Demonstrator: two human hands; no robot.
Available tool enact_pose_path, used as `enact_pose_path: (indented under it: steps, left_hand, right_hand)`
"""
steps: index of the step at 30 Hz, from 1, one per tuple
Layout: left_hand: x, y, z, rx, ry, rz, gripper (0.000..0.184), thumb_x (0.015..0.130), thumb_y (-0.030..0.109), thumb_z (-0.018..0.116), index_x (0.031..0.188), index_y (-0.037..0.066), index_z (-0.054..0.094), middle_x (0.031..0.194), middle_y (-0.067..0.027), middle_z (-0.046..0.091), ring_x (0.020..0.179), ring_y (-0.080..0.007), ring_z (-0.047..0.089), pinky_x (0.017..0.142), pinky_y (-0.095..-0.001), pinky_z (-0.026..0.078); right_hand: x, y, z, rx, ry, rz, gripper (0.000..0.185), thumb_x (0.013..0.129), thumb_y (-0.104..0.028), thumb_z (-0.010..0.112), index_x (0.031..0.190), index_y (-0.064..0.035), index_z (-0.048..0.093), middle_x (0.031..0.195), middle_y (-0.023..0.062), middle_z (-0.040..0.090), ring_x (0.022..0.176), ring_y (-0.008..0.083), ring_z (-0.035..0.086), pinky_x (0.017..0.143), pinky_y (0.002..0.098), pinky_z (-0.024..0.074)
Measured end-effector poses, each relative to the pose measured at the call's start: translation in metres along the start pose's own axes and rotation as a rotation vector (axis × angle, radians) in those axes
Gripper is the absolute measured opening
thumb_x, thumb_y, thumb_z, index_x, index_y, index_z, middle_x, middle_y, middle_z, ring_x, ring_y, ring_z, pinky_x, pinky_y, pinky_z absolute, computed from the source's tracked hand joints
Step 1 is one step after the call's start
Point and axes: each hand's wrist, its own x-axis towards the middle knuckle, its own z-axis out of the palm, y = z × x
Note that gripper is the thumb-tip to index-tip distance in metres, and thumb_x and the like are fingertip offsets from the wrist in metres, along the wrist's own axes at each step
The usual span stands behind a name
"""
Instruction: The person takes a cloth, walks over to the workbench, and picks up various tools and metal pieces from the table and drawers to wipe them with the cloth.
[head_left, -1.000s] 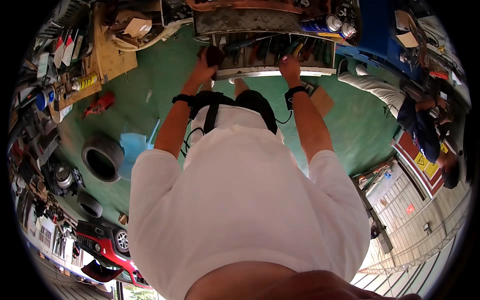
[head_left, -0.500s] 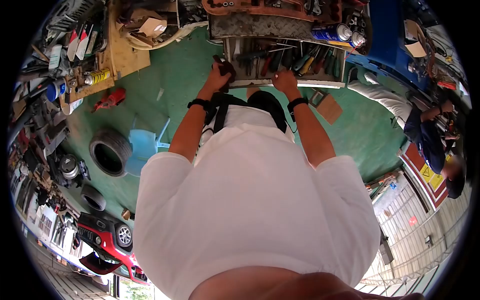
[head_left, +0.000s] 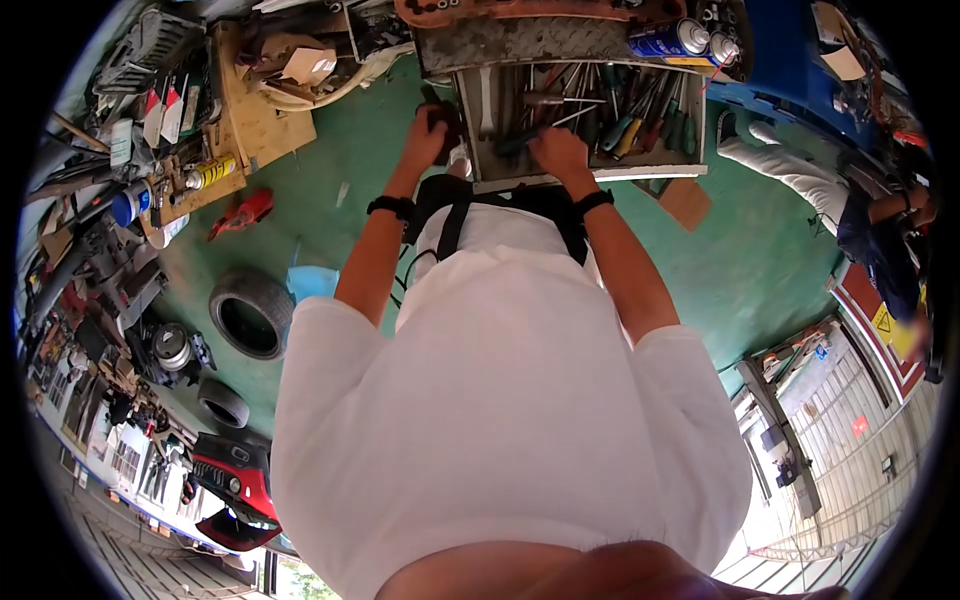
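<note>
At the left side of an open tool drawer [head_left: 590, 180], my left hand [head_left: 424, 140] is closed around a dark object [head_left: 449, 128] whose kind I cannot make out. My right hand [head_left: 562, 154] reaches over the drawer's front wall with its fingers curled down among the tools. Its fingertips are against a dark-handled screwdriver [head_left: 514, 143]; whether they grip it is hidden. Behind it lies a brown-handled screwdriver [head_left: 545, 99]. A wrench [head_left: 487, 105] lies along the drawer's left side. Several screwdrivers with coloured handles [head_left: 628, 136] fill the right side.
Above the drawer is a metal top [head_left: 520, 45] with spray cans [head_left: 670, 40] and an orange case [head_left: 540, 12]. A wooden bench [head_left: 265, 125] stands left. On the floor are a tyre [head_left: 250, 315], a red tool [head_left: 243, 213] and a cardboard piece [head_left: 685, 204]. Another person [head_left: 870, 220] is at right.
My right hand has moved from the drawer's front edge in over the tools. More of the drawer's inside shows. My left hand still holds the dark object, and the whole view has shifted.
</note>
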Motion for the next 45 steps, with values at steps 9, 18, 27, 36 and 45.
enact_pose_path:
  steps: [9,18,27,36,45]
  left_hand:
    - [-0.017,0.006,0.026,0.192,-0.155,-0.078,0.048,0.084,0.019,0.060,0.129,0.004,0.050,0.120,-0.0306,0.060,0.112,-0.0486,0.057,0.096,-0.0482,0.046]
    - [-0.053,0.008,0.001,0.276,-0.410,0.019,0.049,0.082,0.018,0.061,0.129,0.006,0.054,0.118,-0.0258,0.064,0.112,-0.0430,0.059,0.094,-0.0451,0.048]
    - [-0.068,0.016,-0.044,-0.018,-0.165,-0.174,0.044,0.085,0.010,0.061,0.129,0.006,0.054,0.120,-0.0200,0.064,0.113,-0.0332,0.061,0.096,-0.0394,0.047]
    - [-0.069,0.032,-0.077,-0.284,-0.174,-0.248,0.044,0.084,0.011,0.053,0.128,0.007,0.055,0.103,-0.0077,0.061,0.092,-0.0201,0.056,0.084,-0.0305,0.047]
    - [-0.044,0.086,-0.057,-0.043,-0.274,0.095,0.060,0.083,0.004,0.057,0.140,0.011,0.041,0.124,-0.0135,0.056,0.107,-0.0223,0.056,0.088,-0.0344,0.047]
  right_hand:
    - [0.051,-0.052,0.045,0.193,0.220,-0.396,0.017,0.080,-0.014,0.062,0.078,0.0032,0.065,0.081,0.0270,0.064,0.081,0.0452,0.063,0.074,0.0514,0.0526]
    - [0.091,-0.085,0.057,0.177,0.160,-0.132,0.010,0.084,-0.001,0.061,0.079,0.0062,0.066,0.090,0.0315,0.064,0.085,0.0481,0.064,0.074,0.0522,0.0549]
    - [0.104,-0.090,0.067,0.185,0.028,0.084,0.024,0.084,-0.009,0.067,0.104,0.0035,0.066,0.109,0.0274,0.065,0.099,0.0442,0.066,0.083,0.0479,0.0581]
    - [0.096,-0.059,0.073,0.247,0.091,0.005,0.027,0.080,-0.018,0.071,0.096,0.0024,0.063,0.097,0.0244,0.068,0.087,0.0403,0.068,0.072,0.0477,0.0567]
    - [0.031,-0.019,0.024,0.765,-0.188,-0.035,0.024,0.083,-0.017,0.070,0.100,-0.0048,0.059,0.081,0.0052,0.061,0.071,0.0167,0.059,0.067,0.0341,0.0529]
